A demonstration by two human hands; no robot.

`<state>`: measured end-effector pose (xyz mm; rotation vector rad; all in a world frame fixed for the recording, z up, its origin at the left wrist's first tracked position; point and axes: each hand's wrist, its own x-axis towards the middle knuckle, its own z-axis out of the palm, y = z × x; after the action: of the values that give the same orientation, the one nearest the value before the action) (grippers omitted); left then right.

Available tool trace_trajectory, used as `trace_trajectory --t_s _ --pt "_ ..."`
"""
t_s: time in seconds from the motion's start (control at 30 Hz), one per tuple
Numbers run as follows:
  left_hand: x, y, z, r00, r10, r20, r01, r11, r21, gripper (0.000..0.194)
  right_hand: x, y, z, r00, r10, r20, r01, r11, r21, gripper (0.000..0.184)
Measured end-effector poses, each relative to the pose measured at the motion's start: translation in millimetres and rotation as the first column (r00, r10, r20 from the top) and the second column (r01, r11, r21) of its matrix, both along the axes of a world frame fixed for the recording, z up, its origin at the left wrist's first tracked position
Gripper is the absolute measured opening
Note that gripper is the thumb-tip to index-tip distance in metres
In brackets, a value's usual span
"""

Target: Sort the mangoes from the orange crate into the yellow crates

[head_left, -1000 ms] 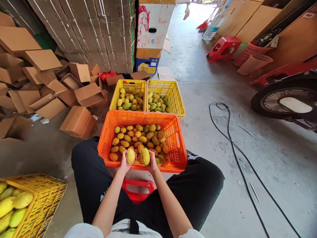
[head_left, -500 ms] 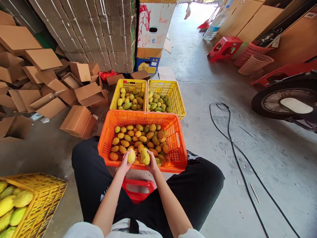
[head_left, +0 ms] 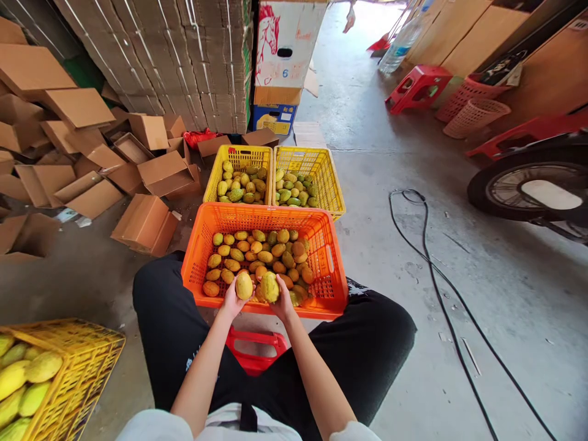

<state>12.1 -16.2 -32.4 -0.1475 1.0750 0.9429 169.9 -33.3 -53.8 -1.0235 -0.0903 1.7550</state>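
Near the centre of the frame, two fruits are held side by side over the near edge of an orange crate (head_left: 264, 214): a smooth yellow fruit (head_left: 244, 286) and a blotchy green-yellow fruit (head_left: 270, 287). The left hand (head_left: 233, 301) curls its fingers around the smooth one, and the right hand (head_left: 285, 302) cups the blotchy one from its outer side; part of each grip is hidden behind the fruit, so how hard they press cannot be told. Both fruits look light enough for one hand, with firm skin over flesh that would probably bruise if squeezed or dropped. The rounded sides may slip a little, so the widest part, cradled in the palm with fingers spread, seems the best hold. Below and beyond them, orange, yellow and greenish fruits (head_left: 278, 250) lie loosely across the crate floor. Just past its far rim, in the upper middle of the frame, stand a left yellow crate (head_left: 236, 152) and a right yellow crate (head_left: 328, 177), both holding more fruit. Farther out, another yellow crate (head_left: 87, 361) of larger fruit sits at lower left, open cartons (head_left: 168, 171) crowd the upper left, and a black cable (head_left: 432, 269) trails down the right side.
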Motion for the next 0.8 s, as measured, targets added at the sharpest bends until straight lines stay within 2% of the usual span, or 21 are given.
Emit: trace_trajectory --t_s 0.17,0.33,0.43,0.63,0.8 --pt "-0.2 -1.5 0.4 1.000 0.008 -0.021 -0.008 1.000 0.007 0.041 -2.5 -2.8 -2.0 1.000 -0.005 0.004 0.005 1.000 -0.001 0.045" --pt "0.7 -7.0 -2.9 0.994 0.018 -0.105 -0.004 0.990 0.139 0.036 -1.1 -2.0 -5.4 0.999 -0.034 0.005 0.034 0.999 0.008 0.052" --pt "1.4 -9.0 -4.5 0.994 -0.005 -0.107 0.023 0.986 0.165 0.034 -1.3 -1.5 -4.3 1.000 -0.019 0.003 0.019 1.000 0.012 0.051" --pt "1.3 -7.6 -2.6 0.996 0.008 -0.090 0.005 0.990 0.144 0.030 -2.5 -0.8 2.2 1.000 -0.009 -0.028 0.009 1.000 -0.013 0.041" --pt "1.5 -5.1 0.0 0.989 0.051 -0.140 -0.043 0.997 0.061 0.026 -1.0 -0.8 7.1 0.998 -0.026 -0.061 0.024 0.999 -0.028 0.037"
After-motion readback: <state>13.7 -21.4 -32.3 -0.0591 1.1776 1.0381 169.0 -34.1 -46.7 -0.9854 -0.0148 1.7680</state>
